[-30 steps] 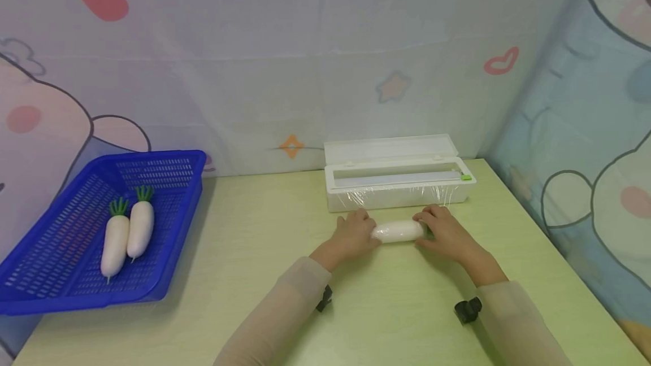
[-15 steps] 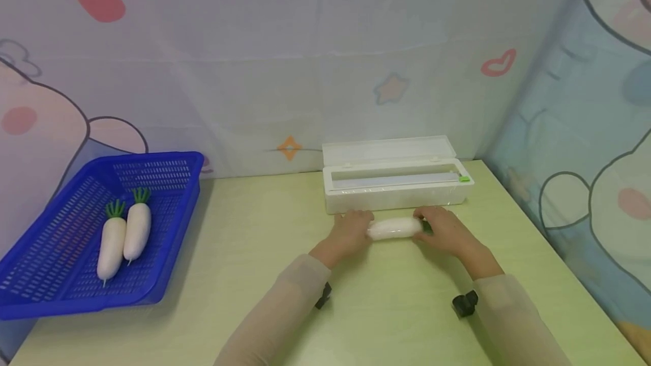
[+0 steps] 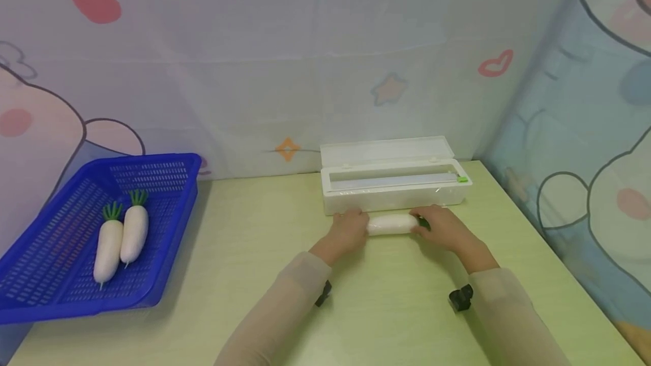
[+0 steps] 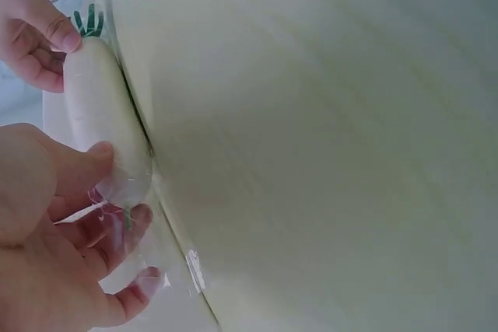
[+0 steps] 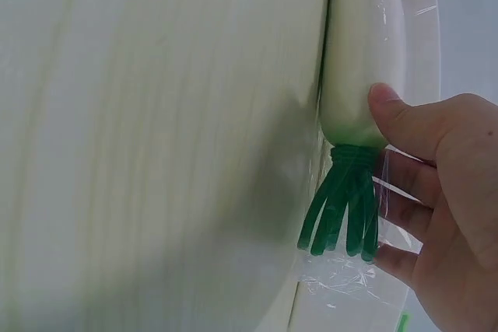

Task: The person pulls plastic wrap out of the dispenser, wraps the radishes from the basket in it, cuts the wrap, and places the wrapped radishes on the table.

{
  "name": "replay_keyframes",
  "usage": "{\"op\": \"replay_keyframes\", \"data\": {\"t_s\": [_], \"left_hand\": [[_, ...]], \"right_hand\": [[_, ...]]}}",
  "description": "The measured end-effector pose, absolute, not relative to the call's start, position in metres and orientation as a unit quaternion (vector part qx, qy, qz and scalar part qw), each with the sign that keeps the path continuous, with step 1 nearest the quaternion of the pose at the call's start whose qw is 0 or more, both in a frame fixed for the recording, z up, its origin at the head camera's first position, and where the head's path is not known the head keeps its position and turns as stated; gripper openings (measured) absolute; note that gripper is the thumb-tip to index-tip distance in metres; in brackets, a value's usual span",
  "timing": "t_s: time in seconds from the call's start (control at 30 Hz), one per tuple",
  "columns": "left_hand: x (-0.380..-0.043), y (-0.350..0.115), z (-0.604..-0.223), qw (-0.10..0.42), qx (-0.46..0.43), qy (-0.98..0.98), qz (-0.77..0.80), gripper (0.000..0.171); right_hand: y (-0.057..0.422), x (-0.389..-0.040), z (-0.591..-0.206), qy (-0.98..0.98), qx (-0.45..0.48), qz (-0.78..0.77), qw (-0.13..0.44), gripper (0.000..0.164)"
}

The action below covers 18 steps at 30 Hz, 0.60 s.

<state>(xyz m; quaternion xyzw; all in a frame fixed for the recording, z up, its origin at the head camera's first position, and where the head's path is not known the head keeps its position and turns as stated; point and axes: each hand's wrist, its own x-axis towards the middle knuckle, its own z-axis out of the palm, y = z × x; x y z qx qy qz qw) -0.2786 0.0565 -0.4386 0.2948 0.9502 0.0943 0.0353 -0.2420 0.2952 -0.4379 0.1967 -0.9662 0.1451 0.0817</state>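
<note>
A white radish (image 3: 391, 224) with green leaves lies crosswise just in front of a white cling film dispenser (image 3: 396, 199). Clear film covers the radish and bunches past both its ends. My left hand (image 3: 347, 233) grips the thin root end; in the left wrist view the thumb lies on top, with fingers curled behind the wrinkled film (image 4: 128, 192). At the leafy end, my right hand (image 3: 447, 233) holds the radish between thumb and fingers. The right wrist view shows the green leaves (image 5: 346, 200) under film, beside those fingers.
The dispenser's lid (image 3: 386, 151) stands raised, with a roll (image 3: 396, 180) inside and a green piece (image 3: 461, 179) at its right end. At the left, a blue basket (image 3: 175, 247) holds two more radishes (image 3: 108, 250). A patterned cloth wall (image 3: 244, 72) rises behind the table.
Both hands have brought the radish closer to the dispenser's front. The shiny stretch of film seen between them earlier has shortened. More of the green leaves shows beside the right hand.
</note>
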Motion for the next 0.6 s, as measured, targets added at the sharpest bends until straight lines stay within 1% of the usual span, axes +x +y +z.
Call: {"op": "replay_keyframes", "data": {"t_s": [0.23,0.37,0.5,0.6], "left_hand": [[-0.280,0.066,-0.431,0.048,0.288,0.956,0.041,0.017],[-0.279,0.074,-0.420,0.048,0.282,0.958,-0.007,0.020],[-0.279,0.087,-0.405,0.027,0.285,0.958,-0.018,0.023],[-0.282,0.101,-0.387,0.023,0.300,0.954,0.003,0.021]], "right_hand": [[0.300,-0.245,-0.439,-0.962,0.202,0.172,0.069,0.034],[0.303,-0.243,-0.439,-0.959,0.195,0.199,0.057,0.036],[0.306,-0.241,-0.435,-0.952,0.184,0.234,0.070,0.037],[0.313,-0.241,-0.426,-0.948,0.174,0.252,0.088,0.037]]}}
